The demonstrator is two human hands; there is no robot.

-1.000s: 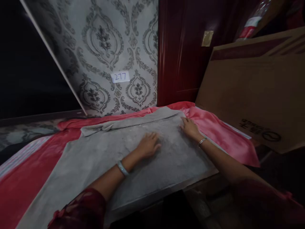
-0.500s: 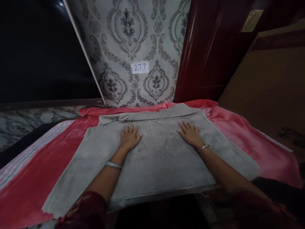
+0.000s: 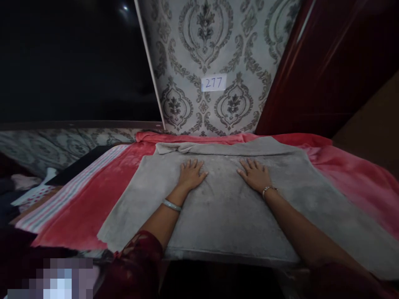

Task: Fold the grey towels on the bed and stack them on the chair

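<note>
A grey plush cloth (image 3: 224, 216) lies spread over the table, its far edge folded over in a loose roll. On its left half my left hand (image 3: 190, 174) rests flat, palm down with the fingers spread. My right hand (image 3: 255, 175) lies on the same cloth to the right, fingers also apart, with nothing in it. Beneath the grey cloth, a red blanket (image 3: 87, 203) shows at both sides and along the back. Its left end has a striped border (image 3: 75, 182).
A large dark screen (image 3: 71, 62) stands behind at left. Patterned wallpaper (image 3: 204, 54) carries a paper label (image 3: 213, 82) reading 277. A dark red door or panel (image 3: 318, 74) rises at right, beside a brown surface (image 3: 370, 112). Papers (image 3: 34, 197) lie at far left.
The view has turned left, so everything appears further right. My right hand has shifted slightly inward over the cloth, closer to my left hand. Both hands stay flat.
</note>
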